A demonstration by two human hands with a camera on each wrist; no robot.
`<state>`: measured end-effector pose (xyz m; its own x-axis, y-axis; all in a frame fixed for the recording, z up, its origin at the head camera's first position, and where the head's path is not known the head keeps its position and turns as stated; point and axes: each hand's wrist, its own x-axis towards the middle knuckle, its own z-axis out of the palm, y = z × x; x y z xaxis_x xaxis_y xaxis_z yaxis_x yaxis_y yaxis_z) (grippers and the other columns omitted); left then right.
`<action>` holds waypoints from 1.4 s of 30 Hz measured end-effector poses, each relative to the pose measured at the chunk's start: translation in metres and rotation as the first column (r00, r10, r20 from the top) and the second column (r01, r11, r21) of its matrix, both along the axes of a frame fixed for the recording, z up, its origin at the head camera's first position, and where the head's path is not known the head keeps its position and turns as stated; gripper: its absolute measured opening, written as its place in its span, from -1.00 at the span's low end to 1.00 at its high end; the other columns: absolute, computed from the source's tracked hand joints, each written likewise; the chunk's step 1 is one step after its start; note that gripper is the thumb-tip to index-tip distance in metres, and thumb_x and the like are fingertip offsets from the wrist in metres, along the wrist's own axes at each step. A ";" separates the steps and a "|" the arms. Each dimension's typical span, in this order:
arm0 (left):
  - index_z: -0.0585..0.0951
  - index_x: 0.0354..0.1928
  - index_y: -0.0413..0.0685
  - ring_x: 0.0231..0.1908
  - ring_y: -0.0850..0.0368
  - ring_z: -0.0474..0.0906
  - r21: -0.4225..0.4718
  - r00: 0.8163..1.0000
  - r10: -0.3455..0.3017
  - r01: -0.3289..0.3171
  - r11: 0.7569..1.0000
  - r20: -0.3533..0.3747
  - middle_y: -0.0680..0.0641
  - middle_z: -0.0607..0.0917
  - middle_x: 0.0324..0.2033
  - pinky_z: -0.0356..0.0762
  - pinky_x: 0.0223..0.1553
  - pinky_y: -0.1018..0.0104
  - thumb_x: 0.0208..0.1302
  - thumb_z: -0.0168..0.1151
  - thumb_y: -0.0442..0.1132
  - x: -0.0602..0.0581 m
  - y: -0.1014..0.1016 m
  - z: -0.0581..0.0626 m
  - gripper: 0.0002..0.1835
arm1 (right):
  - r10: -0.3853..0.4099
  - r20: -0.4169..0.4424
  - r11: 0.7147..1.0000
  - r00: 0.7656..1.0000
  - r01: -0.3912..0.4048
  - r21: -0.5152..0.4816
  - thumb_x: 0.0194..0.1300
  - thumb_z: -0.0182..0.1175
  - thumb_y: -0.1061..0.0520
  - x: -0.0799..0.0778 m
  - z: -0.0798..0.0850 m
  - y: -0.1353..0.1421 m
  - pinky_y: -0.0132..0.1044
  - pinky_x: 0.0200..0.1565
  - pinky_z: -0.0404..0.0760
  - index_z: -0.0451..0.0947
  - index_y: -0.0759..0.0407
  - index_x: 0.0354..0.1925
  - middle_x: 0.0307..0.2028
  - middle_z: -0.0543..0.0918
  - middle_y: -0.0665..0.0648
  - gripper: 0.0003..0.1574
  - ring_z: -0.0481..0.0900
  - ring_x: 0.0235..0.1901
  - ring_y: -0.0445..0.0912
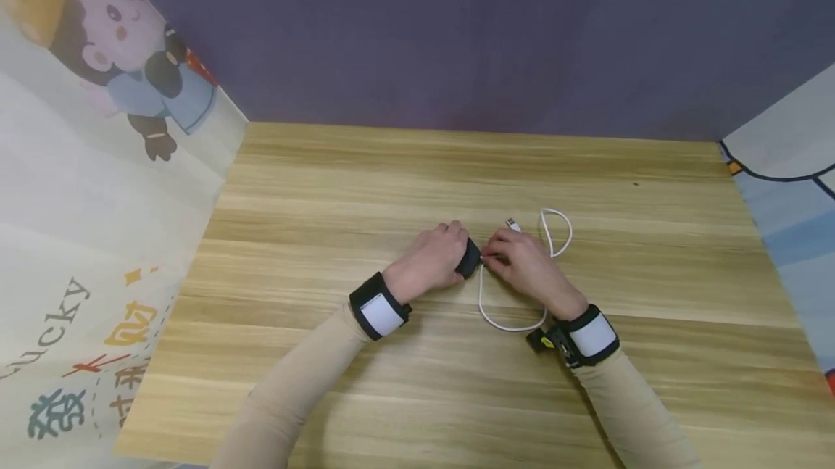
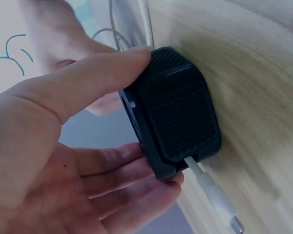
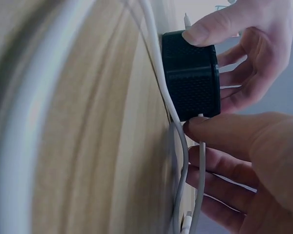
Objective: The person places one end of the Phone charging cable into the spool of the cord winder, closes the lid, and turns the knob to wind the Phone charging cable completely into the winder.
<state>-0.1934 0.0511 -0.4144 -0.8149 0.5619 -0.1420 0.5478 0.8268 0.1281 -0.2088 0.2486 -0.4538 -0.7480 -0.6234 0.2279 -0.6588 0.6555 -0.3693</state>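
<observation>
A small black box (image 1: 469, 260) with textured faces is held by my left hand (image 1: 433, 257), thumb on one side and fingers on the other. My right hand (image 1: 525, 264) pinches a white cable (image 1: 512, 328) close against the box's right end. In the right wrist view the cable (image 3: 201, 170) meets the box at the fingertips. A short white lead (image 2: 212, 195) with a metal-tipped plug sticks out of the box's opposite end in the left wrist view. The cable's USB plug (image 1: 512, 224) lies just beyond my right hand.
The cable loops on the wooden tabletop (image 1: 365, 186) to the right and in front of the hands. A dark panel (image 1: 457, 34) stands along the back edge. A printed cloth (image 1: 117, 237) hangs on the left, another on the right. Both wrists wear black straps.
</observation>
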 end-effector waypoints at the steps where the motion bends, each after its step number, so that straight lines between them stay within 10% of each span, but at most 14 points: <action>1: 0.50 0.03 -0.22 -0.18 0.10 0.46 0.000 1.000 -0.004 0.004 1.000 -0.001 -0.09 0.54 -0.11 0.58 -0.25 0.33 -0.03 0.37 0.04 0.000 0.000 0.000 -0.36 | 0.000 0.007 1.000 1.000 0.000 0.000 0.13 0.31 0.10 0.000 0.000 0.000 -0.17 -0.26 0.59 0.69 0.11 -0.35 -0.34 0.60 0.00 -0.88 0.54 -0.30 -0.13; 14: 0.46 0.14 -0.12 -0.02 0.09 0.40 0.114 0.997 -0.024 0.016 0.993 0.072 -0.07 0.49 0.03 0.51 0.01 0.28 -0.09 0.39 0.14 -0.009 -0.015 -0.010 -0.23 | -0.017 0.055 1.000 0.998 0.016 0.014 0.13 0.31 0.09 0.000 0.001 -0.001 -0.16 -0.24 0.59 0.69 0.13 -0.31 -0.30 0.60 0.03 -0.84 0.54 -0.28 -0.11; 24: 0.40 0.19 -0.18 0.01 0.11 0.38 0.242 0.996 -0.027 0.006 0.970 0.085 -0.06 0.49 0.00 0.41 0.13 0.30 -0.15 0.42 0.14 -0.011 -0.023 -0.023 -0.13 | 0.011 0.094 1.000 0.996 -0.009 -0.019 0.21 0.20 -0.03 0.004 0.005 -0.008 -0.05 0.02 0.53 0.42 0.21 0.19 0.04 0.55 0.13 -0.37 0.48 0.01 -0.03; 31: 0.41 0.16 -0.16 -0.07 0.14 0.39 0.342 0.997 -0.042 0.017 0.940 0.066 -0.04 0.49 -0.08 0.44 0.07 0.30 -0.09 0.38 0.17 -0.009 -0.027 -0.028 -0.18 | 0.043 0.124 0.999 0.991 -0.042 -0.014 0.10 0.15 -0.42 0.004 0.005 -0.015 -0.09 0.12 0.46 0.36 0.12 0.27 0.11 0.47 0.06 -0.05 0.40 0.08 -0.08; 42: 0.36 0.24 -0.16 0.00 0.18 0.35 0.412 0.994 -0.069 0.031 0.910 0.079 -0.04 0.48 0.01 0.37 0.16 0.31 -0.20 0.46 0.19 -0.009 -0.036 -0.036 -0.04 | 0.053 0.092 0.999 0.994 -0.053 -0.008 0.00 0.23 -0.42 0.002 0.003 -0.019 -0.07 0.11 0.47 0.38 0.15 0.26 0.10 0.48 0.08 0.01 0.40 0.07 -0.05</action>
